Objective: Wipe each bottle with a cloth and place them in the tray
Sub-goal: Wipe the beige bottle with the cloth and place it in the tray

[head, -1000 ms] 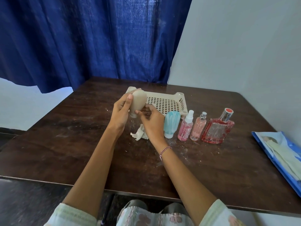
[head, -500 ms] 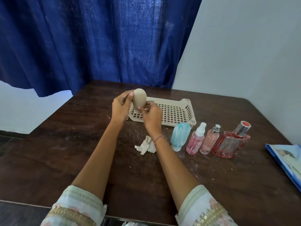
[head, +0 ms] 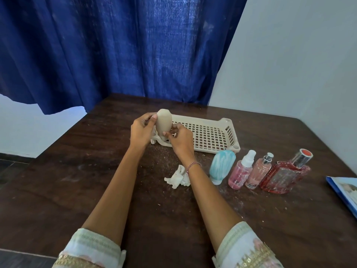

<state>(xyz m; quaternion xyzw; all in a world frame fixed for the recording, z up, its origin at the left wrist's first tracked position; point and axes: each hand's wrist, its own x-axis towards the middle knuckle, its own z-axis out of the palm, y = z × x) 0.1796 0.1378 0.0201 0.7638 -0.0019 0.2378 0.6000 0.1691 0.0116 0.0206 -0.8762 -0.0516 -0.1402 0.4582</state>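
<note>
The beige bottle (head: pixel 164 122) is held over the near left corner of the perforated tray (head: pixel 229 123). Its long axis is nearly vertical, with the rounded end up and the narrow end down. The left hand (head: pixel 142 130) grips its left side with curled fingers (head: pixel 153 120). The right hand (head: pixel 179 139) pinches its lower part. The crumpled white cloth (head: pixel 178 176) lies on the worktop (head: pixel 96 171) beside the right wrist. The teal bottle (head: pixel 222 166) stands inverted on its cap, just in front of the tray.

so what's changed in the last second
The left hand and right hand kept hold of the beige bottle, turning it from tilted to nearly upright at the left end of the tray. The cloth and the four bottles in the row stayed put.
</note>
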